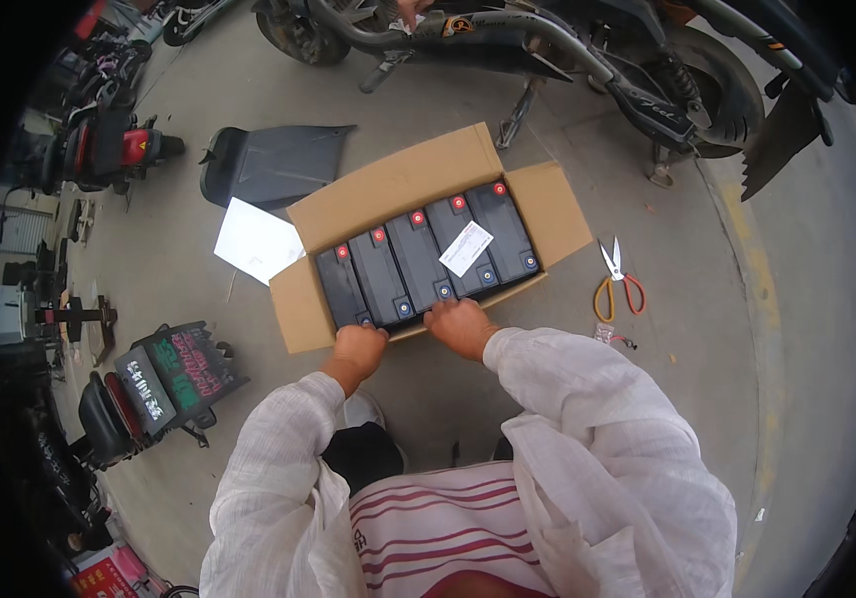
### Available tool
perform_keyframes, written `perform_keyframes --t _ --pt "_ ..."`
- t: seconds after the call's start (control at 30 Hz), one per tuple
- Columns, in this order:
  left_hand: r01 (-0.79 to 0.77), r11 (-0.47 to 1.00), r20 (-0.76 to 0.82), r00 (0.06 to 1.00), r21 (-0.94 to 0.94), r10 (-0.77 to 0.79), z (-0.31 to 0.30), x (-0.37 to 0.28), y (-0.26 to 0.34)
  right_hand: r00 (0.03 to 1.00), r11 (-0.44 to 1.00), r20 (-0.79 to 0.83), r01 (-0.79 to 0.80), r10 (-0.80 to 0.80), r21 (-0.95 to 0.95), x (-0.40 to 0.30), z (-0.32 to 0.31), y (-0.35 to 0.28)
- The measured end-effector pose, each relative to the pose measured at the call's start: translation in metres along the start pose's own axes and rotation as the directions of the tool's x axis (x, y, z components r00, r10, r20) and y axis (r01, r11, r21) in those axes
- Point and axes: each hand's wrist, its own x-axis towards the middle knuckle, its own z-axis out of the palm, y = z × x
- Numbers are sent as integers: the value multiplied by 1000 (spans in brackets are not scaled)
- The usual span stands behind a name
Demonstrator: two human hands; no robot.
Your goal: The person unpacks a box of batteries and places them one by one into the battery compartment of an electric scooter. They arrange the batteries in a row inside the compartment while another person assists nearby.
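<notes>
Before me on the floor stands an opened cardboard box (405, 178) with its flaps spread. Several black batteries (414, 258) fill it side by side, each with a red-ringed terminal at the far end and a blue-ringed one nearer me. A white printed card (466, 249) lies across two of them. My left hand (359, 351) grips the near edge of the box by its left corner, fingers curled over. Further right along the same edge, my right hand (461, 327) is curled over the box rim, fingertips hidden.
Scissors (615, 280) with orange and red handles lie open right of the box, a small plastic packet (604, 333) below them. White foam-like sheet (256, 239) and dark plastic panel (278, 164) lie left. An electric scooter (518, 45) stands beyond, another person's hand (411, 10) at it.
</notes>
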Motion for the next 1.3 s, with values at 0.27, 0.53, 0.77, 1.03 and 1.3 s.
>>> perform_keyframes --t 0.27,0.53,0.77,1.03,1.3 --pt "0 996 67 998 -95 6 -2 -12 42 994 993 31 108 -110 47 -29 -1 17" --pt "-14 893 30 999 -450 31 5 -9 149 955 969 162 247 -247 23 -79 -34 70" --pt "26 707 87 995 -707 50 -56 17 130 962 857 155 -270 224 438 -76 -72 59" --pt "257 -119 283 862 -959 -420 -80 71 39 238 -565 732 -501 638 656 -23 -76 12" --pt "412 -168 441 872 -896 -212 -46 107 18 46 -735 756 -204 653 647 -15 -13 1"
